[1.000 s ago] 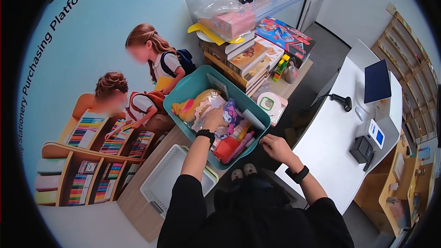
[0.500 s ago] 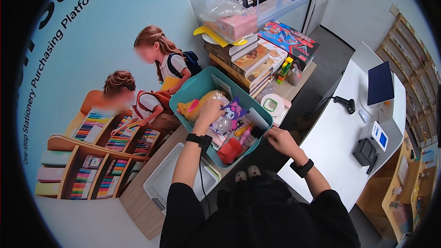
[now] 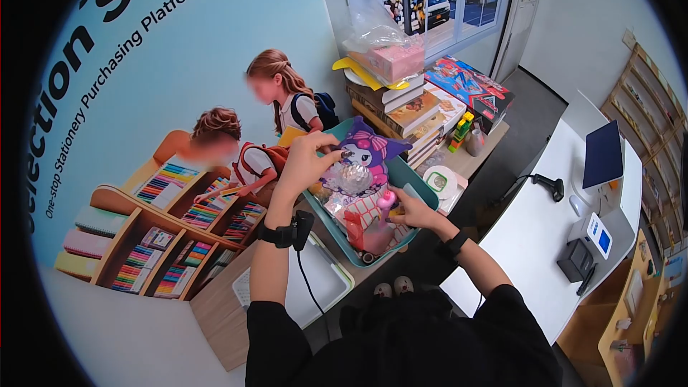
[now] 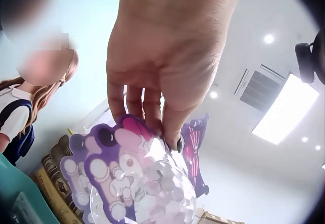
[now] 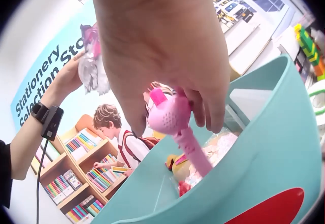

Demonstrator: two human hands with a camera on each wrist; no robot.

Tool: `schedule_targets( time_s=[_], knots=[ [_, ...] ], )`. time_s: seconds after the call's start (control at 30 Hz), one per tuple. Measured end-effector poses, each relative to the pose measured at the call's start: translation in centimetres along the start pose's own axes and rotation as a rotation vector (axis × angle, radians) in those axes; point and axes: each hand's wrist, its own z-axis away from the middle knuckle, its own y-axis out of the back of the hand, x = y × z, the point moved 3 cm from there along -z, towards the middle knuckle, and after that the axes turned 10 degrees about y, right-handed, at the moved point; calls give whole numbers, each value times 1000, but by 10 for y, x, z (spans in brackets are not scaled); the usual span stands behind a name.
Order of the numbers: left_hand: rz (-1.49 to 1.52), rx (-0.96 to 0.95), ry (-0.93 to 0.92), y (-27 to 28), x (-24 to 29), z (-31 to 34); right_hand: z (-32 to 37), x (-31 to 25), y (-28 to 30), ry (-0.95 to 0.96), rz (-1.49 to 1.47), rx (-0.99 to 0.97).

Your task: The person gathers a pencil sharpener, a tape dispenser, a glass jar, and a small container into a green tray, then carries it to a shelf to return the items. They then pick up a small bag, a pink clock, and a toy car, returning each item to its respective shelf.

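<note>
My left hand [image 3: 308,161] pinches the top edge of a purple cartoon-character package [image 3: 369,147] and holds it upright over the teal bin [image 5: 274,142]. A clear faceted ball [image 4: 165,191] bulges from the front of the package. My right hand [image 3: 416,211] is over the bin's near right side, thumb and fingers round the head of a pink stick toy [image 5: 170,117]. That toy has a round dotted head with an ear, and its handle points down into the bin. A red item [image 3: 355,229] shows in the bin, while the package hides much of the contents in the head view.
A white basket [image 3: 326,272] stands beside the bin on the wooden surface. Behind are stacked books [image 3: 405,111], a boxed toy [image 3: 469,89] and a green-yellow block figure [image 3: 461,132]. To the right, a white counter [image 3: 516,251] bears a scanner [image 3: 548,186] and a screen.
The left hand has come up out of the bin with the purple package. The right hand has moved from the bin's rim inward and now grips the pink toy. The view has shifted left.
</note>
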Motion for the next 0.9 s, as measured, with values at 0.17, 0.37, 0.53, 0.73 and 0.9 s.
schedule_targets(
  time_s=[0.17, 0.37, 0.53, 0.73, 0.9],
  knots=[
    [143, 73, -27, 12, -5, -1, -24, 18, -2, 87, -310, 120],
    [500, 110, 158, 18, -15, -9, -28, 2, -17, 22, -482, 31],
    [587, 145, 139, 20, -25, -14, -29, -2, -25, 69, -545, -42],
    [670, 170, 143, 25, -35, -13, -16, -17, -19, 38, -783, -1],
    [658, 147, 293, 15, -63, 0, -12, -37, 2, 125, -1030, 117]
  ],
)
